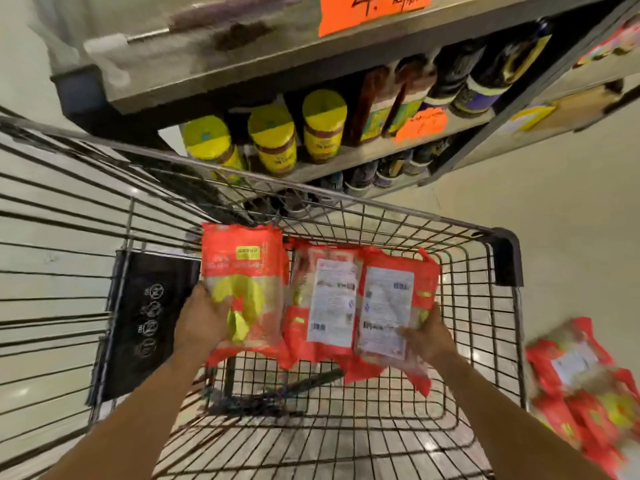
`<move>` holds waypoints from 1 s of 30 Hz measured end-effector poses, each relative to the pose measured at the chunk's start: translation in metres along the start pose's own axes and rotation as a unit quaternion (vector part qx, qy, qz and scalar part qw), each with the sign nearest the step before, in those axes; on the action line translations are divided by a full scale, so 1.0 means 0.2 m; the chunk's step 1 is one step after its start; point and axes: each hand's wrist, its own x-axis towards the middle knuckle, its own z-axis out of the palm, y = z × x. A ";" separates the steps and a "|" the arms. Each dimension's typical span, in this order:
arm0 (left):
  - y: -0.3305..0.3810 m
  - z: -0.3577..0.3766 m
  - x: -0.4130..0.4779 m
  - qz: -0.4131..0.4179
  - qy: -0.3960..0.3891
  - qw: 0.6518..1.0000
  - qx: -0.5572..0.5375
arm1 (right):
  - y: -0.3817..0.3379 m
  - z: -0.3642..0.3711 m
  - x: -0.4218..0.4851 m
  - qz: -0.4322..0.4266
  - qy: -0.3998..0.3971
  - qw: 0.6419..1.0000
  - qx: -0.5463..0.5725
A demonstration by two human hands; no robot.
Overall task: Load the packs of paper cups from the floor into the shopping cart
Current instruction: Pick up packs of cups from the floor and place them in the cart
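Over the wire shopping cart [485, 306], the left hand [201, 323] grips one red pack of paper cups [242, 271] while the right hand [429, 337] clasps another pack [384, 306] (label side up); more packs [585, 393] lie on the floor beside the cart.

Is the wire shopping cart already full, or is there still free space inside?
Mostly empty. Only the red plastic packs of paper cups are inside the wire shopping cart; bare mesh shows below them.

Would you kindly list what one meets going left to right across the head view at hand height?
black panel → left hand → yellow-fronted pack → middle pack → label-side pack → right hand → cart's right wall → packs on the floor
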 end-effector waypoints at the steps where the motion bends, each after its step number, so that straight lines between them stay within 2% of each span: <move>1: -0.01 -0.01 0.01 0.012 -0.015 0.999 0.030 | -0.01 0.00 0.01 0.016 0.000 1.000 0.002; 3: -0.07 -0.01 0.05 0.046 -0.035 0.996 0.065 | -0.06 0.00 -0.03 0.040 0.034 0.998 -0.041; 5: -0.07 -0.08 0.03 0.090 -0.044 0.991 0.088 | -0.11 0.01 -0.09 0.025 0.055 0.991 -0.116; 8: 0.17 -0.37 -0.25 0.179 -0.031 0.970 0.160 | -0.32 0.01 -0.35 -0.078 0.078 0.963 -0.245; 10: 0.32 -0.55 -0.45 0.273 0.008 0.939 0.207 | -0.52 0.01 -0.61 -0.165 0.133 0.933 -0.292; 13: 0.51 -0.80 -0.75 0.402 0.064 0.875 0.263 | -0.78 -0.03 -1.05 -0.289 0.219 0.881 -0.305; 15: 0.57 -0.94 -0.97 0.473 0.111 0.829 0.278 | -0.86 -0.08 -1.35 -0.318 0.274 0.855 -0.303; 18: 0.61 -1.08 -1.27 0.565 0.164 0.762 0.272 | -0.83 -0.18 -1.77 -0.293 0.354 0.837 -0.298; 21: 0.62 -1.12 -1.59 0.621 0.175 0.711 0.280 | -0.63 -0.25 -2.09 -0.236 0.426 0.831 -0.269; 25: 0.66 -1.01 -2.00 0.696 0.160 0.634 0.297 | -0.20 -0.33 -2.44 -0.127 0.493 0.833 -0.217; 30: 0.69 -0.70 -2.55 0.787 0.123 0.526 0.299 | 0.41 -0.40 -2.83 -0.007 0.554 0.820 -0.143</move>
